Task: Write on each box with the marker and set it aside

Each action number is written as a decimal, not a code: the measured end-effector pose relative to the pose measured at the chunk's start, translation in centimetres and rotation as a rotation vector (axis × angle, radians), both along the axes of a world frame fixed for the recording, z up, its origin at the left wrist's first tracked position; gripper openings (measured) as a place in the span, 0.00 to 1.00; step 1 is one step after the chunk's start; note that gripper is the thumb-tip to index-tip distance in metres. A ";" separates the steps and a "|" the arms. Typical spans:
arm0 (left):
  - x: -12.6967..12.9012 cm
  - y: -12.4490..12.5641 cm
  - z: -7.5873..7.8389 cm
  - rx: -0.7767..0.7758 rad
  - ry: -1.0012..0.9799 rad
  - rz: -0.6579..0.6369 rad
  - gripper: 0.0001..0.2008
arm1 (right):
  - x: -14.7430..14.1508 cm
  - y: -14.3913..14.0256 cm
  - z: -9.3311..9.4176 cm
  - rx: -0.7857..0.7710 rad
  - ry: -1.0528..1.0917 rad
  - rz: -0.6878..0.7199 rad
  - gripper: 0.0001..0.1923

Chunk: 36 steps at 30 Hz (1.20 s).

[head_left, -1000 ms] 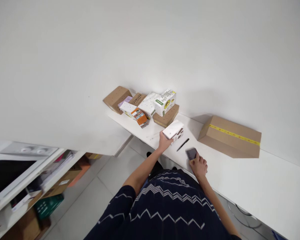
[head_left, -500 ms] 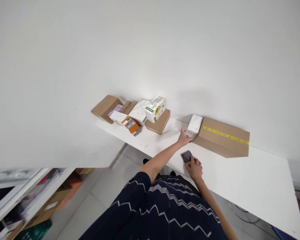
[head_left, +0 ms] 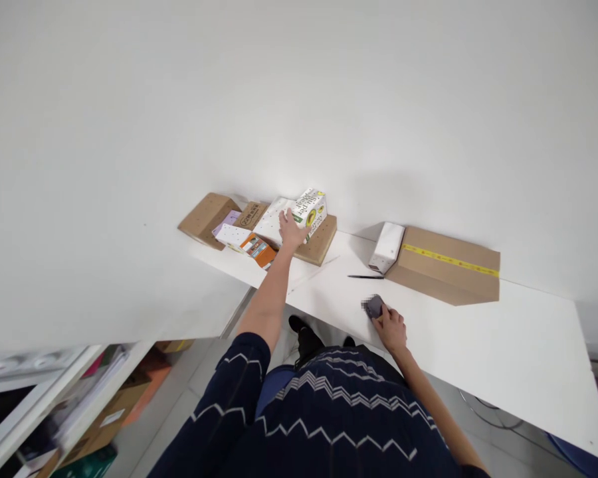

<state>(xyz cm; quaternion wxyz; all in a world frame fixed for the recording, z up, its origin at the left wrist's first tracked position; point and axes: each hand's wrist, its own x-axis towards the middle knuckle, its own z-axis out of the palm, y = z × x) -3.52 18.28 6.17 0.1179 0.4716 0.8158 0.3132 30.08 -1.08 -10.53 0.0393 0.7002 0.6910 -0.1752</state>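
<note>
White desk (head_left: 478,358) against white wall; left hand (head_left: 292,230) grasping green-printed white box (head_left: 313,207) on pile, right hand (head_left: 391,328) gripping phone (head_left: 373,307)

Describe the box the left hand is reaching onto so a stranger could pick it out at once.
Follow the white table along the wall to the cluster of small boxes at its far left end. The left hand rests there against a white box with green and yellow print, sitting on a flat brown perforated box. It is the tallest of the pile, and the only one printed in green.
</note>
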 end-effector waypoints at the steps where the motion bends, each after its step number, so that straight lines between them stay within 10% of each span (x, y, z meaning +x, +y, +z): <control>1: -0.4 0.1 -0.2 0.003 -0.019 -0.045 0.41 | 0.0 0.1 0.1 -0.006 0.005 -0.005 0.29; 12: -0.8 -9.6 -1.2 0.195 -0.366 0.078 0.30 | -0.6 0.9 1.6 0.007 0.097 -0.117 0.28; 21: -0.3 -20.8 -1.3 -0.053 -0.921 0.179 0.22 | -4.9 3.5 3.4 0.070 0.598 0.085 0.28; 27: 1.8 -22.1 -4.5 -0.208 -0.739 0.163 0.22 | -8.7 1.5 4.1 -0.146 0.774 0.245 0.28; 36: 2.0 -21.3 -8.8 -0.102 -1.084 0.204 0.21 | -8.8 1.4 3.7 -0.116 0.832 0.205 0.35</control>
